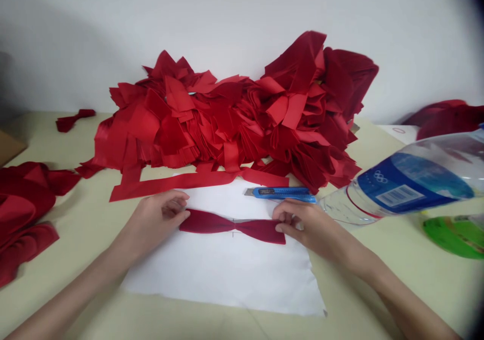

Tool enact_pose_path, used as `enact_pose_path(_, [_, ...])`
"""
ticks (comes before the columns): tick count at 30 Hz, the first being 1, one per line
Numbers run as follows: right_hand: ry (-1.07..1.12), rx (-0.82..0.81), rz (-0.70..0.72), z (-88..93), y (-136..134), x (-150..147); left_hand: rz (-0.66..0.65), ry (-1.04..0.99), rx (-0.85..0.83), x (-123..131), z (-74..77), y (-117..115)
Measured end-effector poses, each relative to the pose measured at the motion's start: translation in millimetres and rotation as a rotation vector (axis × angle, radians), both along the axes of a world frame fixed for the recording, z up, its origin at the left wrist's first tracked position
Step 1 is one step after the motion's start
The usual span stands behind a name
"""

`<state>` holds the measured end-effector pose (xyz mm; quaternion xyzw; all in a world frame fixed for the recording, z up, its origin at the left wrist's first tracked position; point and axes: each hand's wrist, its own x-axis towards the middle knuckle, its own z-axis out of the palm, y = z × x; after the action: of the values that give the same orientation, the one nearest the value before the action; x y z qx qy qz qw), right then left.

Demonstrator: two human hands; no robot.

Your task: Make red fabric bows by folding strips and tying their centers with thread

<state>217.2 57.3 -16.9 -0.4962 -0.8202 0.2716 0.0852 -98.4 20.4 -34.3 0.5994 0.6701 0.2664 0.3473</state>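
Currently pinching a dark red, bow-shaped fabric strip (260,230) at both ends: by the left end in the left hand (151,224), by the right end in the right hand (313,224), with thumb and fingers drawn narrow on each. Runs left to right along its long axis, directly between both hands, with a slim waist near midway and so nearer to neither. Lies over the far part of a white paper sheet (223,274); cannot tell whether pressed fully flat. Covers part of some dark marked lines (233,234), visible at the waist. Note just beyond, beside the right hand, a blue utility knife (283,193), roughly parallel, blade toward the left. See farther off a long red ribbon strip (181,182), then a heap of red ribbon pieces (223,123). Most hemmed in at right, by knife and slanting plastic bottle (412,184).
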Motion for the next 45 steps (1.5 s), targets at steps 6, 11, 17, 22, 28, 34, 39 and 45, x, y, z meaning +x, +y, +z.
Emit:
enact_pose_path(6, [-0.004,-0.045,0.014,2.7,1,0,-0.044,-0.037,-0.001,-3,-7.4,0])
enact_pose_path(11, [-0.018,-0.053,0.027,1.8,2,2,-0.050,-0.041,-0.030,-4,-5.8,1])
enact_pose_path(17, [0.001,-0.054,0.026,-0.3,5,5,-0.084,-0.039,-0.069,-4,0.0,2])
enact_pose_path(22, [0.006,0.043,0.013,4.2,1,0,-0.145,-0.006,-0.105,-6,7.0,3])
enact_pose_path(28, [0.087,0.363,0.080,6.6,-18,-34,-0.308,0.110,-0.144,-6,16.3,0])
enact_pose_path(34, [0.027,0.268,0.332,4.4,-28,-48,-0.317,0.325,0.049,-13,14.2,-12])
enact_pose_path(39, [0.062,0.309,0.231,15.3,-24,-20,-0.344,0.478,0.166,-31,-7.9,-29])
enact_pose_path(45, [0.140,0.377,-0.005,37.7,-15,13,-0.331,0.558,0.197,-25,-18.5,-48])
